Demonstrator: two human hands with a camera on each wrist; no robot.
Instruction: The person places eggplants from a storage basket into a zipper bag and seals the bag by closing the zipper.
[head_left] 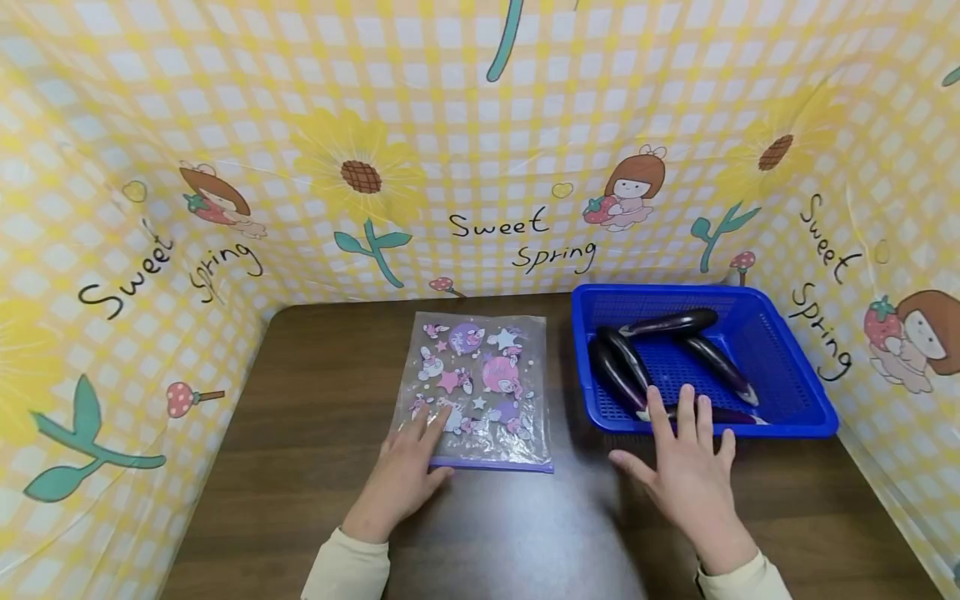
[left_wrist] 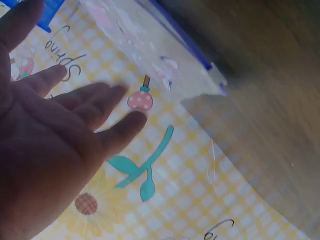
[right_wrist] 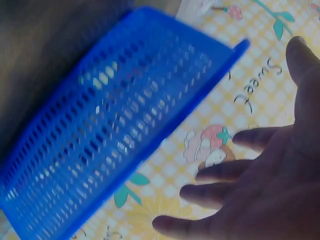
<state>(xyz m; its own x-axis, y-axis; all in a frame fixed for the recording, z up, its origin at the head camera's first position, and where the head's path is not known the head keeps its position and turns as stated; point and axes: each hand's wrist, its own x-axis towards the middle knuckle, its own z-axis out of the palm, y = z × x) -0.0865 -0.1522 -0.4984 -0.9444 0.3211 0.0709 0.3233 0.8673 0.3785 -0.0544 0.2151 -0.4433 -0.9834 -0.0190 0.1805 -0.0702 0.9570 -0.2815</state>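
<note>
A clear plastic zip bag (head_left: 483, 383) printed with pink and purple cartoon figures lies flat, its purple slider edge toward me. My left hand (head_left: 401, 479) is at the bag's lower left corner, fingers extended over its print. In the left wrist view that hand (left_wrist: 60, 130) shows relaxed fingers below the bag (left_wrist: 150, 45). To the right, a blue plastic basket (head_left: 806, 367) contains several dark purple eggplants (head_left: 667, 322). My right hand (head_left: 697, 479) is spread at the basket's near rim, its fingertips overlapping the rim in the head view. Both hands hold nothing.
Bag and basket are on a dark brown wood-grain table (head_left: 315, 383). A yellow checked cloth (head_left: 480, 158) with flowers and lettering walls the back and both sides. The basket's far right corner is close to the right side cloth.
</note>
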